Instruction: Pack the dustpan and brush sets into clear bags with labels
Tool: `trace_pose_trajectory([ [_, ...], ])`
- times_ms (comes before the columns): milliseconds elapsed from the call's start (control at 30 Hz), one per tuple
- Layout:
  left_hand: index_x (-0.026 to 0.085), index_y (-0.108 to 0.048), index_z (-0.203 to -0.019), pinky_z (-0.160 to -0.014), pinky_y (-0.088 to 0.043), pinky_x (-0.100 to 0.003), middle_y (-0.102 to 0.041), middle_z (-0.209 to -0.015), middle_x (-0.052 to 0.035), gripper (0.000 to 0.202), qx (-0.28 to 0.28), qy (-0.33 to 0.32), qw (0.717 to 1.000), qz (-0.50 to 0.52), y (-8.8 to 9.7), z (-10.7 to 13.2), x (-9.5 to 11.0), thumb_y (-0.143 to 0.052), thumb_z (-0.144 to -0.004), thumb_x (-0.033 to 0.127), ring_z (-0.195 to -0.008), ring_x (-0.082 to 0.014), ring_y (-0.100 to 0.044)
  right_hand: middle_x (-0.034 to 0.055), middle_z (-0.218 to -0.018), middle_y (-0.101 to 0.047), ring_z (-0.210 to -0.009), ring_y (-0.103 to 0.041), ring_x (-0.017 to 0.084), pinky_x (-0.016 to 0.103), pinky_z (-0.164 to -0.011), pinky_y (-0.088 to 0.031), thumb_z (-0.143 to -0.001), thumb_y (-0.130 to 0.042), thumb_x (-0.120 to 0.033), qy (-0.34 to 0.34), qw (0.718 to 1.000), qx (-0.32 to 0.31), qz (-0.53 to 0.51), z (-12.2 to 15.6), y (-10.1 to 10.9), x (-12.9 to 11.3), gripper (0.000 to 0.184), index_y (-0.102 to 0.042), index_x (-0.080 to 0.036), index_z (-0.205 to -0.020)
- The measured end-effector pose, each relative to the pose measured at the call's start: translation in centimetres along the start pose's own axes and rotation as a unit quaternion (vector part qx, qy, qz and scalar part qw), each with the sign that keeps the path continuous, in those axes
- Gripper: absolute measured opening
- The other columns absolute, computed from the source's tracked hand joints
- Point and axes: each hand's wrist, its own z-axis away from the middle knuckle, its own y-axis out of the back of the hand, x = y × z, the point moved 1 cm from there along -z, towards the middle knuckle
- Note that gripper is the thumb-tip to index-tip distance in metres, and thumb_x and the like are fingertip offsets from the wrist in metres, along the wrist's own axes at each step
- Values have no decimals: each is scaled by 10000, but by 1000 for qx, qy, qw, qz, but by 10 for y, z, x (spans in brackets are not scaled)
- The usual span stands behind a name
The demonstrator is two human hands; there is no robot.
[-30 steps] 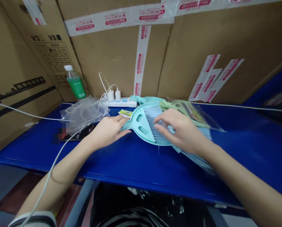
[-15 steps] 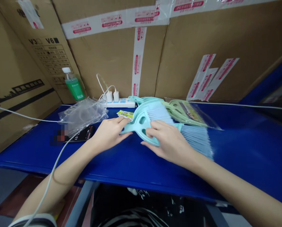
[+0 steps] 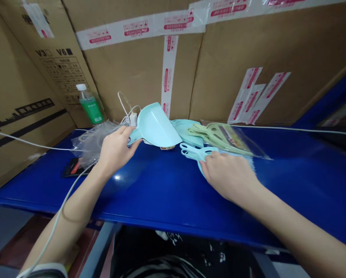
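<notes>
My left hand (image 3: 117, 148) is closed round the handle of a light blue dustpan (image 3: 158, 125), its smooth scoop facing me and tilted above the table. My right hand (image 3: 227, 172) grips the top of a light blue hand brush (image 3: 200, 153) at the table's middle. Two looped handles show left of those fingers, apparently one brush on another; pale blue bristles (image 3: 251, 162) stick out beyond the knuckles. Behind, another light blue dustpan (image 3: 184, 129) lies on the table. Beside it is a light green brush and dustpan set (image 3: 219, 135), partly in a clear plastic bag.
Crumpled clear plastic bags (image 3: 93, 141) lie at left, partly over a dark phone (image 3: 74, 170). A green-labelled bottle (image 3: 90, 106) stands by the cardboard wall (image 3: 126, 77). White cables cross the blue table (image 3: 161, 193), one passing over my left forearm.
The dustpan and brush, together before, are now apart. My left hand has moved left with the dustpan, turned to its scoop side. My right hand has moved right onto the brush.
</notes>
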Motion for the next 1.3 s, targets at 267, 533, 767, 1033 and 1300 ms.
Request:
trace_pose_trajectory([
  [267, 143, -620, -1180, -699, -505, -321, -699, -1029, -120, 390, -26, 3, 999, -20, -1, 0, 1, -514, -888, 379, -836, -246, -681, 164, -865, -707, -795, -676, 280, 290, -528, -339, -952, -406, -330, 5, 992, -128, -8, -5, 4, 8, 333, -669, -129, -924],
  [533, 158, -617, -1181, -734, -506, -338, -698, -990, -112, 400, -33, 1, 999, -24, -1, 0, 4, -486, -897, 407, -828, -251, -673, 138, -971, -691, -902, -638, 289, 295, -558, -397, -881, -440, -329, -87, 991, 70, -80, -42, -16, 56, 252, -612, -166, -967],
  [767, 148, -603, -1153, -784, -521, -376, -669, -990, -104, 374, -22, -23, 998, 44, -14, -8, 2, -456, -916, 397, -906, -256, -634, 93, -878, -679, -797, -635, 265, 303, -561, -423, -763, -559, -385, -56, 980, 107, -158, -62, -53, 81, 221, -622, -206, -876],
  [1033, 150, -597, -1154, -901, -478, -430, -605, -1068, -116, 312, -56, -58, 992, 98, -44, -40, 10, -502, -909, 319, -1049, -271, -563, 48, -734, -672, -687, -637, 242, 284, -528, -395, -718, -569, -345, -77, 979, 94, -165, -65, -56, 84, 200, -633, -222, -862],
  [1300, 104, -599, -1180, -949, -430, -429, -605, -1090, -142, 343, -119, -73, 984, 113, -70, -80, 29, -507, -899, 277, -1055, -270, -553, 113, -944, -711, -897, -661, 295, 317, -663, -447, -786, -552, -268, -143, 979, 27, -139, -56, -38, 84, 219, -657, -193, -963],
])
